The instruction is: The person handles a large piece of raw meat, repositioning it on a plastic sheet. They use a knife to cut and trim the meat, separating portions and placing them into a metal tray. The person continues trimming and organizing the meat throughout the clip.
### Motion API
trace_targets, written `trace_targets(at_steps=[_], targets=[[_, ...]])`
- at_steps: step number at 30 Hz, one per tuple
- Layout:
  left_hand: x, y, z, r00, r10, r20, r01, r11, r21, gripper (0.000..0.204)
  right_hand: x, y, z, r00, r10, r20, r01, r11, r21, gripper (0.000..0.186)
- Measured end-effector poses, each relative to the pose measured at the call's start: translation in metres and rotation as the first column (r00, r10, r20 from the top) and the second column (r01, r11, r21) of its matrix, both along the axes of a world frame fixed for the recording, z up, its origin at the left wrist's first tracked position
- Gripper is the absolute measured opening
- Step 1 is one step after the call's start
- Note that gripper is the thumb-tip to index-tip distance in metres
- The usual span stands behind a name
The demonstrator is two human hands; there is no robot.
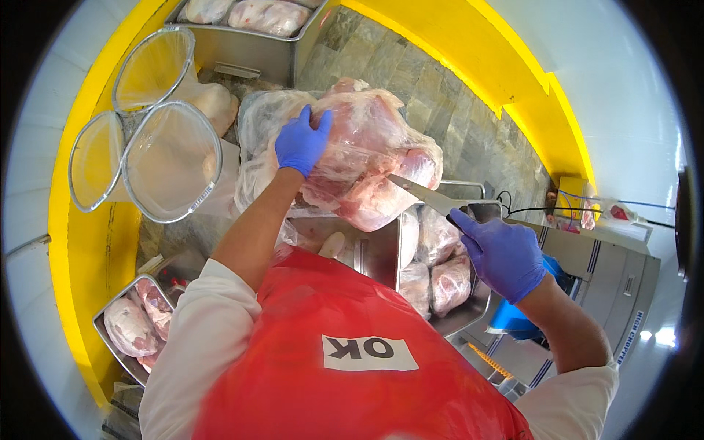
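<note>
My left hand (pixel 302 141), in a blue glove, presses on top of a large clear plastic bag of raw pink meat (pixel 367 158) in front of me. My right hand (pixel 504 253), also gloved in blue, grips the handle of a long knife (pixel 424 193). The blade's tip touches the right side of the bag. More bagged meat (pixel 268 117) lies behind and to the left of the held bag. I wear a red apron (pixel 345 352) over white sleeves.
A steel tray (pixel 462 312) below the bag holds more meat pieces. Three clear plastic tubs (pixel 172 161) stand at the left. Other steel trays of meat sit at the top (pixel 249 18) and lower left (pixel 132 326). A steel machine (pixel 609 286) stands at the right.
</note>
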State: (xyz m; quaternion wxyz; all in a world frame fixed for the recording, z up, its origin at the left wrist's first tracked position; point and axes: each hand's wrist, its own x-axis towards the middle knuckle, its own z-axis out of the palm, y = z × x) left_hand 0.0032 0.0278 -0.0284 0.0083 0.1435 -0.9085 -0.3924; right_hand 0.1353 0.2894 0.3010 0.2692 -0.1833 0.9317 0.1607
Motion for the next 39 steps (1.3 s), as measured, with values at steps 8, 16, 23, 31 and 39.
trace_targets(at_steps=[8,16,23,31,39], targets=[[0.004,0.004,0.001,1.000,0.020,0.020,-0.020,1.000,0.023,0.072,-0.035,-0.008,-0.018,0.993,0.024,0.115,-0.026,1.000,0.015,0.046],[-0.003,-0.002,0.008,0.999,0.014,0.044,-0.016,0.998,0.057,0.075,0.002,-0.009,-0.023,0.994,-0.105,0.039,0.108,0.993,-0.054,0.051],[-0.005,-0.002,0.007,0.996,-0.023,0.092,0.017,0.998,0.068,0.078,0.057,-0.011,-0.002,0.977,-0.210,0.016,0.211,0.972,-0.104,0.055],[-0.009,-0.003,0.001,0.995,-0.042,0.092,0.040,0.999,0.026,0.081,0.089,-0.033,-0.020,0.952,-0.279,-0.124,0.277,0.960,-0.037,0.059],[-0.009,-0.002,0.002,0.986,-0.076,0.148,0.076,0.997,0.006,0.082,0.085,-0.046,-0.031,0.971,-0.181,-0.156,0.197,0.976,0.089,0.060]])
